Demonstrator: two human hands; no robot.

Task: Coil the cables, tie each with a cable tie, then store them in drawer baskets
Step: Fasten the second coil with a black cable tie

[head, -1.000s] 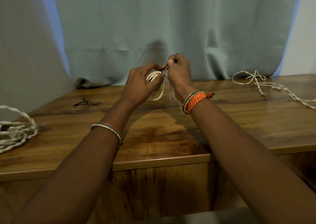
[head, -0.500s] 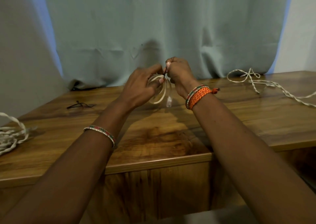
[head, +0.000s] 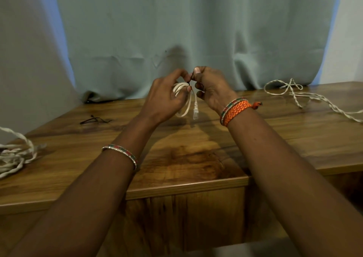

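Above the back of the wooden table (head: pixel 196 158), my left hand (head: pixel 167 97) grips a small coil of white cable (head: pixel 186 107), whose clear plug (head: pixel 195 113) hangs down. My right hand (head: pixel 210 88) pinches the end of a thin dark cable tie (head: pixel 191 79) that wraps the top of the coil. Both hands nearly touch. Part of the coil is hidden behind my left fingers.
Loose dark cable ties (head: pixel 94 120) lie on the table at the left. A twisted white cable bundle (head: pixel 15 154) sits at the far left edge. Another twisted white cable (head: pixel 306 97) sprawls at the back right. A grey-green curtain (head: pixel 176 31) hangs behind.
The coil has turned so its plug hangs lower, and my right hand has drawn the tie's end upward a little. Both hands stay close together.
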